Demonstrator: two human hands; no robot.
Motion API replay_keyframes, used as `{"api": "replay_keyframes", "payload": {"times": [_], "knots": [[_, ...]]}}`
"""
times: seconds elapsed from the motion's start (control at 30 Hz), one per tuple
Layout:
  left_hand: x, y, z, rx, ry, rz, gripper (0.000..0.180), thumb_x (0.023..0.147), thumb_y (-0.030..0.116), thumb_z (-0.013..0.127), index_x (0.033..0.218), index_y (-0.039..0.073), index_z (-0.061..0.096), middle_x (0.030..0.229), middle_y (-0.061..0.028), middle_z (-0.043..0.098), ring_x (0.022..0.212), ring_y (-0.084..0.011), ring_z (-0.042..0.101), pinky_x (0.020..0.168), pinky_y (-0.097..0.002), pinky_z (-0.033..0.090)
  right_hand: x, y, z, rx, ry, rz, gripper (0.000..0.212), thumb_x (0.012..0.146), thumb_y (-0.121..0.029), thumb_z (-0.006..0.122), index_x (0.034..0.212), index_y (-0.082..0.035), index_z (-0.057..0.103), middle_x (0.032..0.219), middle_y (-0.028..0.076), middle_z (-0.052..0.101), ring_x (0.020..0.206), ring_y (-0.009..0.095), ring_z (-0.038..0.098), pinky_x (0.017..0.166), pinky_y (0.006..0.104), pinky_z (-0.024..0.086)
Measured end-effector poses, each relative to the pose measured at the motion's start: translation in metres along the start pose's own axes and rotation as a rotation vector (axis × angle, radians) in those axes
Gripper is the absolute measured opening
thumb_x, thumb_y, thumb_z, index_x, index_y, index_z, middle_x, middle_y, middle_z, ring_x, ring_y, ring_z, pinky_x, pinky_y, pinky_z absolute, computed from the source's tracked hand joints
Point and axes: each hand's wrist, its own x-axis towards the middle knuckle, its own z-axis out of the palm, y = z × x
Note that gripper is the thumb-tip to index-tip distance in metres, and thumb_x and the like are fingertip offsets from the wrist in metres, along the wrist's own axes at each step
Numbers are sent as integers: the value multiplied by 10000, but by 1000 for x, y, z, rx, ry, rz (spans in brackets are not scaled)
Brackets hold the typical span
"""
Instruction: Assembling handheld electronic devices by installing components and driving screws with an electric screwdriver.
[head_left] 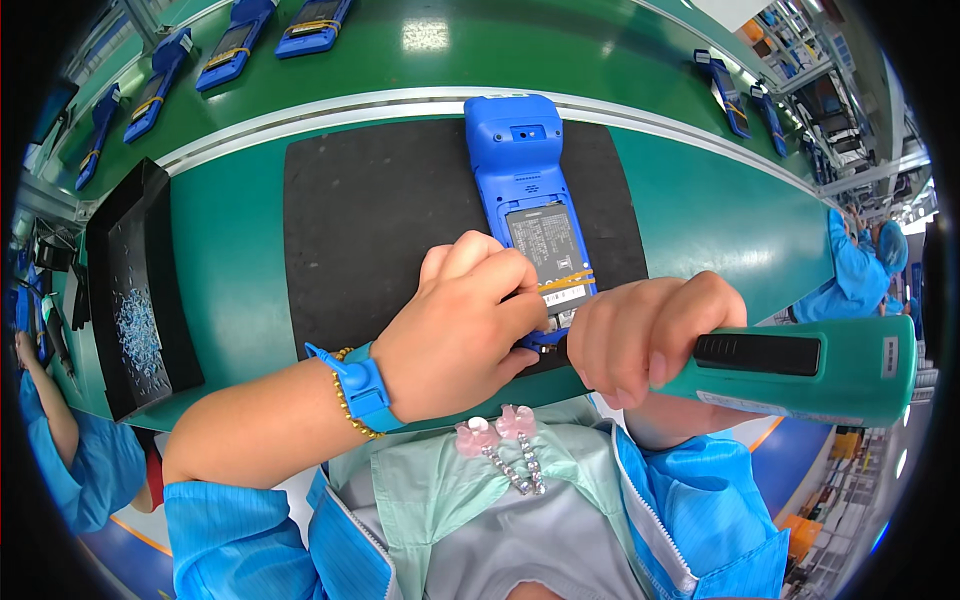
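A blue handheld terminal [515,150] lies back side up on a black mat [370,210], its dark battery [545,240] exposed and a yellow rubber band [567,281] across its lower part. My left hand [465,305] is closed on the lower left end of the terminal, its curled fingers hiding that edge. My right hand [650,335] is wrapped around a green electric screwdriver [850,372] with a black lever, held nearly level. The screwdriver's bit points left at the terminal's bottom end, close to my left fingertips. Whether it touches a screw is hidden.
A black tray [180,340] of small blue-and-silver screws stands at the left. Beyond the metal rail, several banded blue terminals [315,25] lie on a green surface [480,60]. Co-workers in blue are at the right [850,265] and left edges.
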Motion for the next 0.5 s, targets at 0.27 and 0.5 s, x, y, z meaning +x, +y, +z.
{"api": "replay_keyframes", "payload": {"times": [0.27,0.5], "knots": [[-2,-1,0,25,2,11,313,640,117,840,899,94,667,1031,-39,544,1041,-275,489,915,-429,379,3,1,3,-133,-133,5,179,973,-95,583,829,2,539,678,104,589,581,229,562,537,355,450],[-3,-2,1,5,5,13,310,658,131,841,917,89,676,1012,-52,524,1033,-278,482,903,-432,379,8,8,10,-75,-57,-22,230,947,-73,620,745,-1,537,619,88,555,542,206,531,492,321,413]]}}
